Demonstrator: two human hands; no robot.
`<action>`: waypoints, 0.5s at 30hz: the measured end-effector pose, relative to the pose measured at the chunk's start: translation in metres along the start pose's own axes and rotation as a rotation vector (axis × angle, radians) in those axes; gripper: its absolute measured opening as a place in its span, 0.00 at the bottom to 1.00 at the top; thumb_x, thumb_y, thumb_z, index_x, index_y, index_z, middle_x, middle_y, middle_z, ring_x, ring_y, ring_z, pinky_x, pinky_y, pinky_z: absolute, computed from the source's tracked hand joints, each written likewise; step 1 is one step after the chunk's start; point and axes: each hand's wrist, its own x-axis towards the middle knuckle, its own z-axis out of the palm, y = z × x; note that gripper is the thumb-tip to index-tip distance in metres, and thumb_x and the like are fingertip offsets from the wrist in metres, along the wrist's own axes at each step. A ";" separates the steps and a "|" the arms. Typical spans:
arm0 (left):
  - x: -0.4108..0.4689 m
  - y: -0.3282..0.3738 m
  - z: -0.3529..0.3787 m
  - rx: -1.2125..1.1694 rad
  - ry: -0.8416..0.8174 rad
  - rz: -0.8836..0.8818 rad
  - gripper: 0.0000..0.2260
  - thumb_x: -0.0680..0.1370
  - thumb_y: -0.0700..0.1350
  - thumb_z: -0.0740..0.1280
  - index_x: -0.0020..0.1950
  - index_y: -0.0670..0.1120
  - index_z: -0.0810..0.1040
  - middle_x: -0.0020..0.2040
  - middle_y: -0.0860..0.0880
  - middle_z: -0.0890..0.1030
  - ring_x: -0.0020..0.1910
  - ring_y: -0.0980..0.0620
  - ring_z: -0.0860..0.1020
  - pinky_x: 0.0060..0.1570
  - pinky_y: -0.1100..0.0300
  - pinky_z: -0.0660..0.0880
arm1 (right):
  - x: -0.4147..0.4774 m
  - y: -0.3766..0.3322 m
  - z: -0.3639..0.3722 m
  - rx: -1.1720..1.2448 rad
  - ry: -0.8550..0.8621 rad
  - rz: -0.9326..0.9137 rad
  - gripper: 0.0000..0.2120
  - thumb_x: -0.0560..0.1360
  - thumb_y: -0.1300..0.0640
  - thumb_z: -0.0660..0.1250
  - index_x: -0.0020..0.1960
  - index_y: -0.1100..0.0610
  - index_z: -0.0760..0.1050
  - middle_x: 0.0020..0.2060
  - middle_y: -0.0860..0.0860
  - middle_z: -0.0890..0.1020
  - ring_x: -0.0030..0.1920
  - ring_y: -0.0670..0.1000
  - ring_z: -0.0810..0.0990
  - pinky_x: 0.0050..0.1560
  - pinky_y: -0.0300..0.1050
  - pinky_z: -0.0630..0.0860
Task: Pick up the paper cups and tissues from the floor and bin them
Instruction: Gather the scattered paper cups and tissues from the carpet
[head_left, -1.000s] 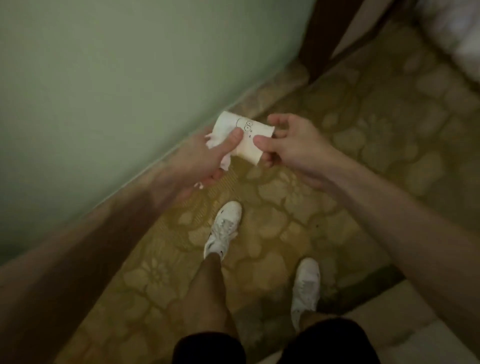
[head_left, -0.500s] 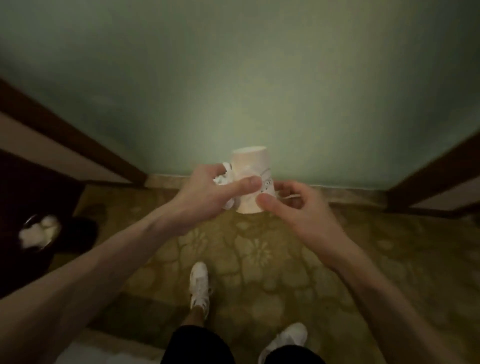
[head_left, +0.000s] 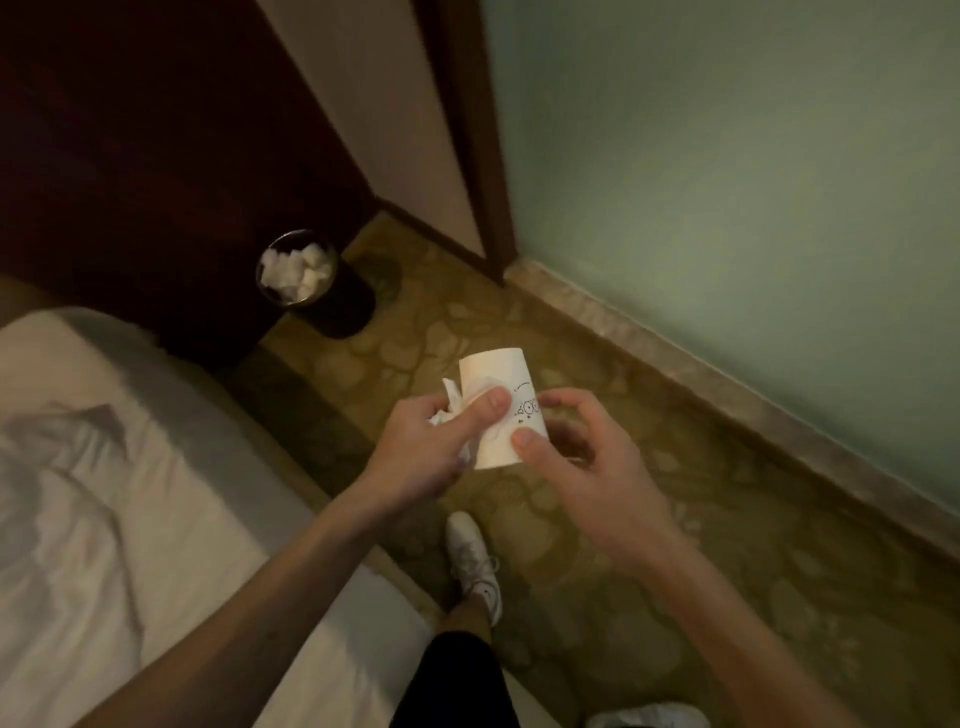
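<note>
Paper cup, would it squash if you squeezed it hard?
Probably: the paper cup looks thin, and the left hand and right hand only pinch it. Likely light, since fingertips hold it. Being round, it might roll.

Left hand holding tissue and paper cup, right hand pinching it, bin beyond
</note>
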 end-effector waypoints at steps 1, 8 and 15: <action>0.012 -0.008 -0.028 -0.040 0.035 -0.033 0.27 0.66 0.63 0.70 0.53 0.43 0.83 0.42 0.50 0.86 0.38 0.54 0.85 0.33 0.63 0.77 | 0.020 -0.004 0.027 -0.026 -0.031 0.017 0.15 0.75 0.47 0.71 0.59 0.41 0.72 0.52 0.43 0.84 0.50 0.43 0.84 0.46 0.44 0.82; 0.100 -0.037 -0.211 -0.242 0.324 -0.109 0.18 0.73 0.61 0.70 0.53 0.48 0.80 0.43 0.49 0.84 0.33 0.58 0.83 0.26 0.67 0.72 | 0.156 -0.036 0.208 -0.124 -0.157 0.130 0.20 0.74 0.44 0.72 0.63 0.43 0.71 0.55 0.42 0.81 0.52 0.43 0.82 0.49 0.44 0.83; 0.197 -0.050 -0.303 -0.369 0.358 -0.137 0.20 0.77 0.59 0.68 0.63 0.49 0.74 0.51 0.49 0.82 0.38 0.61 0.83 0.31 0.67 0.76 | 0.271 -0.048 0.299 -0.192 -0.168 0.197 0.18 0.74 0.40 0.68 0.61 0.42 0.69 0.52 0.46 0.82 0.46 0.45 0.83 0.42 0.40 0.80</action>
